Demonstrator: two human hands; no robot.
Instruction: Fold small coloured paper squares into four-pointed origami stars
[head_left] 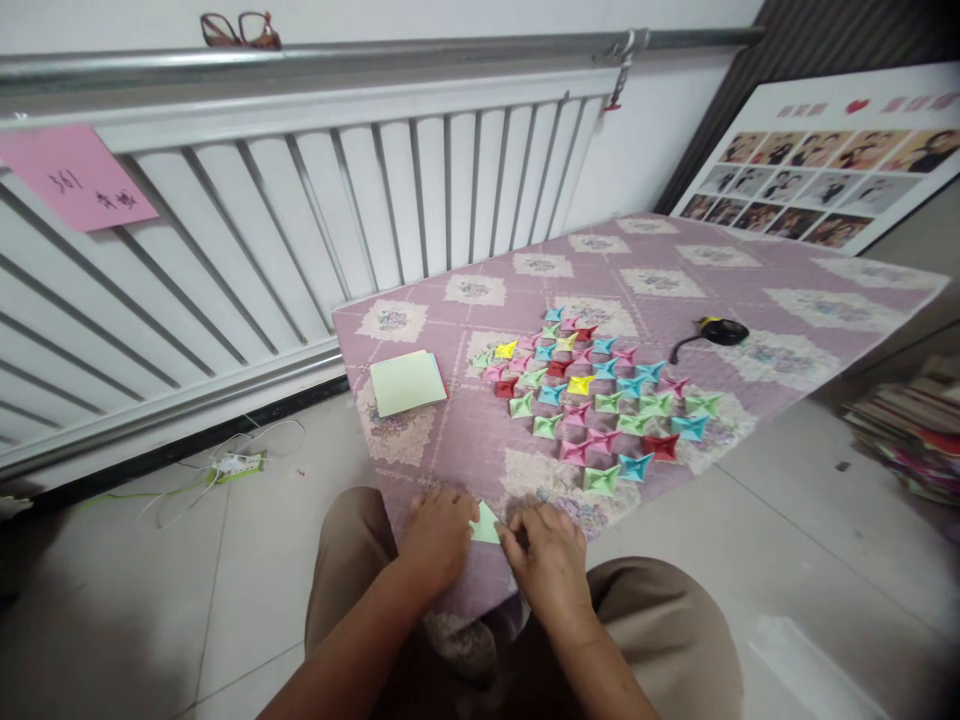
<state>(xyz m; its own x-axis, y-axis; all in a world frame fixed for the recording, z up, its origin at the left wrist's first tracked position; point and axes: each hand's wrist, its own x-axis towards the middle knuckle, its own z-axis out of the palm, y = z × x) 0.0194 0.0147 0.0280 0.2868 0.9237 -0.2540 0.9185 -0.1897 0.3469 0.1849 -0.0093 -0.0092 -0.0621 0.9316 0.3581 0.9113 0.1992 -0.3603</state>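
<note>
A small light green sheet of origami paper (486, 524), folded to a pointed shape, lies at the near edge of the cloth-covered table between my hands. My left hand (437, 535) has its curled fingers on the paper's left side. At the right corner, the thumb of my right hand (549, 555) presses on it while the other fingers curl over the cloth. Part of the paper is hidden under the fingers. Just beyond stand several rows of folded paper pieces (580, 385) in green, blue, pink, red and yellow. Left of these lies a stack of paper sheets (408, 383), pale yellow-green on top.
The purple patterned tablecloth (480, 415) covers the table. A black and yellow object with a strap (724, 331) lies on the right. Behind are a radiator (420, 195) and pipe (420, 62) with eyeglasses (240, 32). A power strip (237, 465) rests on the floor.
</note>
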